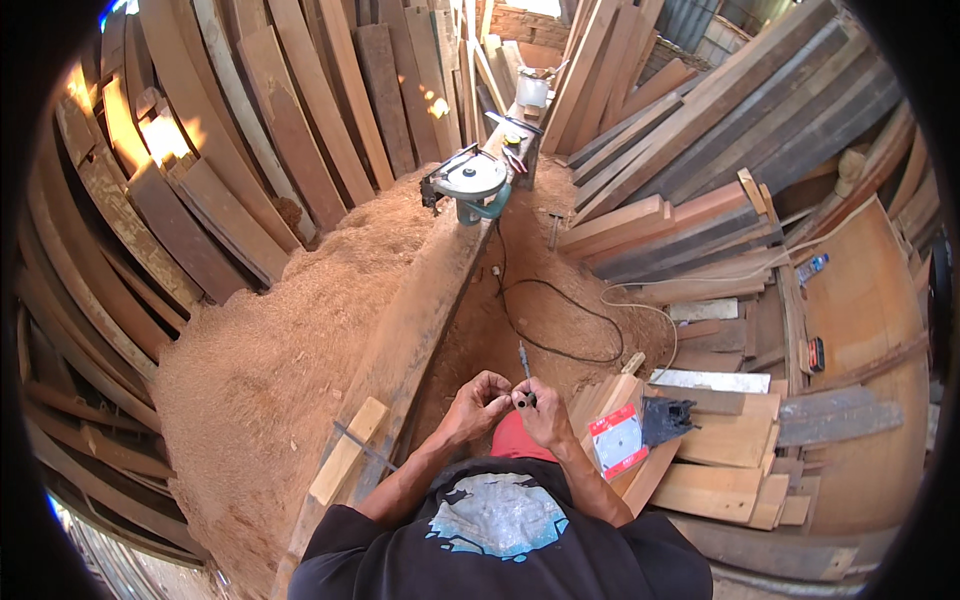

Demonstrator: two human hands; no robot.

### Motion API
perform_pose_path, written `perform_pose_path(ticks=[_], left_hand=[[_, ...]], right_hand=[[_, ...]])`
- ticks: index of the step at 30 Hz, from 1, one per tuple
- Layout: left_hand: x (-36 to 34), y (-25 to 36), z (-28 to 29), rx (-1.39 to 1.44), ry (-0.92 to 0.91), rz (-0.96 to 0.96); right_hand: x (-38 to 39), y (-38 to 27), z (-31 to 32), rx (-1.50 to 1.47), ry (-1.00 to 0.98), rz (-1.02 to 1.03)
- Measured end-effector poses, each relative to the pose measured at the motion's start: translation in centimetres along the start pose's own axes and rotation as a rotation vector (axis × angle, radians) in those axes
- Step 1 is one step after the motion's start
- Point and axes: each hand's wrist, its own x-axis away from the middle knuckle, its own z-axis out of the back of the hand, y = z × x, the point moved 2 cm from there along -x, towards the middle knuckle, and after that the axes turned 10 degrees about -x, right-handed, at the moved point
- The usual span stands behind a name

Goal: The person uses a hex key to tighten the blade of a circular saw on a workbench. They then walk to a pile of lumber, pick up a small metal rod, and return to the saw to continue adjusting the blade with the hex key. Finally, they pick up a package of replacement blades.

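Note:
My right hand (541, 412) is closed on a slender metal tool (524, 358) that points forward, with a small dark cylindrical part at its near end. Beside it, my left hand (484, 402) has thumb and fingers pinched close to that part; what they grip is too small to make out. A long timber beam (420, 310) runs forward to my left, bearing a wood block (349, 452) crossed by a metal bar. A power saw (470, 183) sits farther along the beam. A red-and-white flat package with a disc (620, 440) lies right of my hands.
Planks lean all round (290, 120), (720, 120). Sawdust (250, 380) is heaped left of the beam. A black cable (570, 355) loops on the ground, with a pale cord nearby. Boards (717, 478) and a dark bag (668, 418) lie at the right. A white bucket (533, 90) stands far ahead.

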Motion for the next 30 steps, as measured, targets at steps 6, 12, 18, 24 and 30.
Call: perform_pose_path(ticks=[6,12,18,24,30], left_hand=[[-9.8,1.1,1.6,-0.143,0.025,0.065],[-20.7,3.5,0.8,-0.075,0.04,-0.002],[-27.3,4.4,1.9,-0.158,0.201,0.042],[-31.1,3.0,6.2,-0.052,0.315,0.115],[-38.0,2.1,11.9,0.027,0.449,0.064]], right_hand=[[-10.7,2.9,2.6,-0.023,-0.055,0.096],[-21.0,1.6,8.8,-0.052,-0.081,0.084],[-29.8,3.6,13.9,-0.073,-0.062,0.047],[-37.6,4.1,14.4,-0.05,0.003,0.016],[-45.9,2.6,13.9,0.018,0.013,0.057]])
